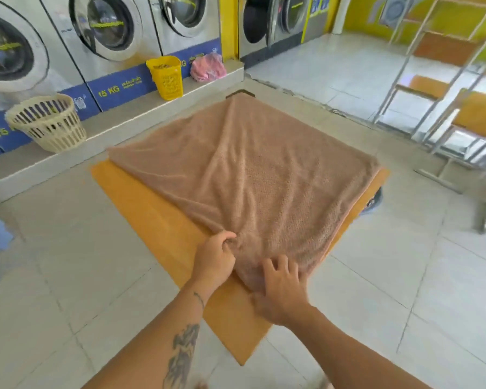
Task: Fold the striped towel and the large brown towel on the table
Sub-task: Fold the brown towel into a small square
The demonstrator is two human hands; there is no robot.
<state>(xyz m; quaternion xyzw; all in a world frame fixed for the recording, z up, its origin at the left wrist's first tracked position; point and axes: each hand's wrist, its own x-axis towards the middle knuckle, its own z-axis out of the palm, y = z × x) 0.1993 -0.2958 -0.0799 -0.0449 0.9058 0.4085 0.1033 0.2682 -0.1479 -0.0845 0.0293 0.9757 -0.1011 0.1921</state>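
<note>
The large brown towel [250,175] lies spread out over the orange table [157,220], one corner pointing toward me and wrinkles running to that corner. My left hand [215,258] pinches a fold of the towel at its near left edge. My right hand [282,287] rests on the near corner, fingers spread and pressing the cloth. No striped towel shows in this view.
A cream laundry basket [47,123] and a yellow basket [166,77] stand on the ledge before the washing machines [107,32]. A pink bag [208,67] lies beside the yellow basket. Metal-framed benches [443,108] stand at the right. Tiled floor surrounds the table.
</note>
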